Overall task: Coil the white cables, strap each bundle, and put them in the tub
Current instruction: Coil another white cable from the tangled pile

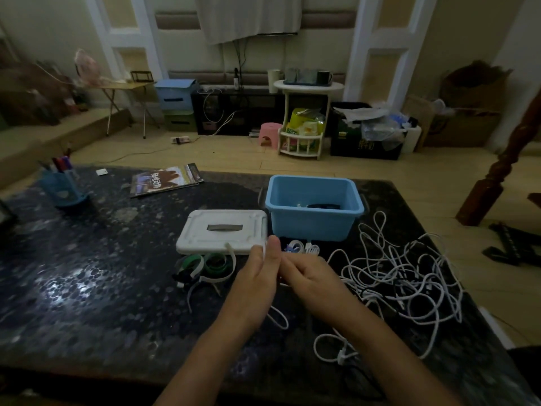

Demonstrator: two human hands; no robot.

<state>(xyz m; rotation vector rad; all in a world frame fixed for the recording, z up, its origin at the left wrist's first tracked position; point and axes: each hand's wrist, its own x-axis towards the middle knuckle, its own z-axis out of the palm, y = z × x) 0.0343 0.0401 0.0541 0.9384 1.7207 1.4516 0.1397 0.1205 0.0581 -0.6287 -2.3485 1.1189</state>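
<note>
Your left hand (257, 276) and right hand (307, 276) meet, both pinching a cable (278, 317). Loose cables (409, 276) lie right of the right hand; tub (313, 221) just beyond, straps (205, 268) left.

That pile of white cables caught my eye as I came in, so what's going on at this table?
A person is tidying cables. Both hands, left hand and right hand, meet over the dark table, working a white cable; the exact grip is hard to see. A tangled pile of white cables lies to the right. Loose straps lie by the white lid. The open blue tub already holds something.
</note>
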